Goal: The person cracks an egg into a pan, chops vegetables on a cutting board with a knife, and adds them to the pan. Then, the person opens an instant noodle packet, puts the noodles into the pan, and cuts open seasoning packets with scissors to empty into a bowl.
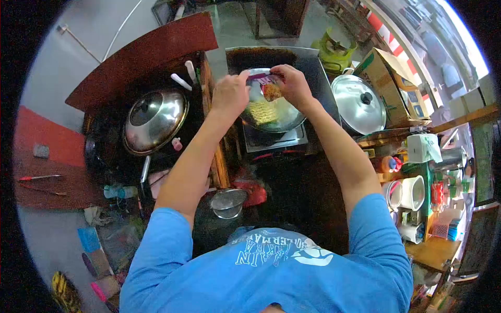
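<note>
Both of my hands are raised over a pan (290,116) on the stove (284,140). Between them is a purple instant noodle packet (270,83) with a food picture on it. My left hand (231,95) pinches its left edge, and my right hand (292,84) grips its upper right side. Just below the packet is a pale yellow block of noodles (262,112), within the pan's outline. Whether the block touches the pan's bottom I cannot tell. The packet and my hands hide the pan's far part.
A lidded wok (156,121) stands left of the stove, its handle toward me. A large silver lid (359,104) and a cardboard box (394,86) are at the right. A strainer (228,202) lies nearer me. White tubs (412,192) crowd the right shelf.
</note>
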The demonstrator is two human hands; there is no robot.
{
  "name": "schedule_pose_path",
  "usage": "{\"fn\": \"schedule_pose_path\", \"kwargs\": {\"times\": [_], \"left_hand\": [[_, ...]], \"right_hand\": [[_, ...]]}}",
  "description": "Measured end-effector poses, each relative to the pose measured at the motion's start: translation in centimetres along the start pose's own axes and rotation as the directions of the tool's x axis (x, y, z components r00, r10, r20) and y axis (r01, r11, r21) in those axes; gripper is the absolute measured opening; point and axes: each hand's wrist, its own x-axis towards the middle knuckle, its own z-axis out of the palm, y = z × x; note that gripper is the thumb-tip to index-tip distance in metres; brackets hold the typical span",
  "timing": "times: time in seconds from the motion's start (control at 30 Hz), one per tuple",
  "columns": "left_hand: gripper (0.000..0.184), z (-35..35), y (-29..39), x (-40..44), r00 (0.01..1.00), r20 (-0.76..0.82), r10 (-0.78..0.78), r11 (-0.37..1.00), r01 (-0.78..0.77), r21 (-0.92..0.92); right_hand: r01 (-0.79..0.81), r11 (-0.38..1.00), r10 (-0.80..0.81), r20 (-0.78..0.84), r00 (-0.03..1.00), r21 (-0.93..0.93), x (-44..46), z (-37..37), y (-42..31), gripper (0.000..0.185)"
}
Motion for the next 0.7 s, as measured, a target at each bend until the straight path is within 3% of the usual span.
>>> {"fn": "schedule_pose_path", "kwargs": {"times": [0.07, 0.13, 0.2, 0.3, 0.4, 0.5, 0.63, 0.7], "left_hand": [[0.038, 0.0, 0.7, 1.2, 0.999, 0.005, -0.048, 0.994, 0.048, -0.103], [0.038, 1.1, 0.4, 2.3, 1.0, -0.015, -0.013, 0.993, 0.011, -0.116], [0.037, 1.8, 0.5, 3.3, 0.998, 0.054, 0.036, 0.997, -0.032, -0.077], [0.021, 1.2, 1.1, 3.9, 0.997, -0.015, 0.074, 0.989, -0.075, -0.131], [0.016, 0.2, 1.6, 5.1, 0.995, -0.036, 0.096, 0.967, -0.102, -0.232], [0.019, -0.2, 3.0, 5.7, 0.916, -0.135, 0.379, 0.904, -0.397, -0.16], [0.036, -5.1, 3.2, 1.1, 0.976, -0.132, 0.174, 0.92, -0.208, -0.331], [0.031, -7.0, 2.7, -3.6, 0.988, -0.115, 0.104, 0.932, -0.137, -0.334]], "right_hand": [[0.064, 0.998, -0.064, 0.03, 0.997, 0.007, 0.2, -0.4, -0.9, 0.015], [0.163, 0.986, -0.16, 0.118, 0.98, -0.018, 0.5, -1.1, -2.2, 0.014], [0.162, 0.986, -0.157, 0.115, 0.981, -0.036, 0.7, -1.5, -2.9, 0.014], [0.261, 0.962, -0.255, 0.071, 0.964, -0.08, 1.0, -2.4, -2.9, 0.017], [0.2, 0.979, -0.201, -0.031, 0.979, -0.032, 0.3, -4.2, -3.9, 0.018], [0.066, 0.99, -0.079, -0.097, 0.992, -0.128, -1.1, -6.4, -3.7, 0.019], [-0.079, 0.99, 0.049, -0.242, 0.969, -0.115, -2.9, -6.2, -2.0, 0.021], [-0.135, 0.983, 0.082, -0.358, 0.93, -0.126, -3.6, -5.7, -1.4, 0.023]]}}
